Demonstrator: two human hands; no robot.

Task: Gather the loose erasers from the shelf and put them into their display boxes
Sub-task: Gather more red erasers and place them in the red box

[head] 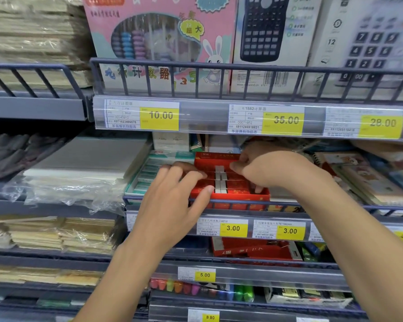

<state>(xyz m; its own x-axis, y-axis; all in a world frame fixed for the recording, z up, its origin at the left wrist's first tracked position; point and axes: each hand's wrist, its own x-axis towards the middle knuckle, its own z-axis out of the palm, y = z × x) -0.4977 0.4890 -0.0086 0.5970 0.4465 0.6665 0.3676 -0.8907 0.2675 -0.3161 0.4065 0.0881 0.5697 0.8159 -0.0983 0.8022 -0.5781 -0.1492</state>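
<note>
I take the red display box [228, 182] as my landmark: it sits on the middle shelf, right behind the dark wire rail [242, 202], and it is packed with rows of red-wrapped erasers [236, 180] whose pale ends show in a column down the middle. My left hand [172, 198] reaches in from the box's left side, fingers spread wide and fairly straight, the fingertips resting on the box's left edge and on the nearest erasers, the thumb down by the front left corner just above the rail; it grips nothing that I can see. My right hand [268, 170] comes over the box's right half with its fingers curled down, the thumb and forefinger drawn together above the eraser rows near the pale column; whether they pinch an eraser I cannot tell, as the fingertips are hidden. Just left of the box lies a teal-and-white display box [147, 173] of pale erasers, partly under my left fingers. Right of the box are spiral notebooks [368, 180]. Below the box, on the shelf edge, hang yellow price tags [233, 228], and on the shelf under those lies another red box [254, 249].
</note>
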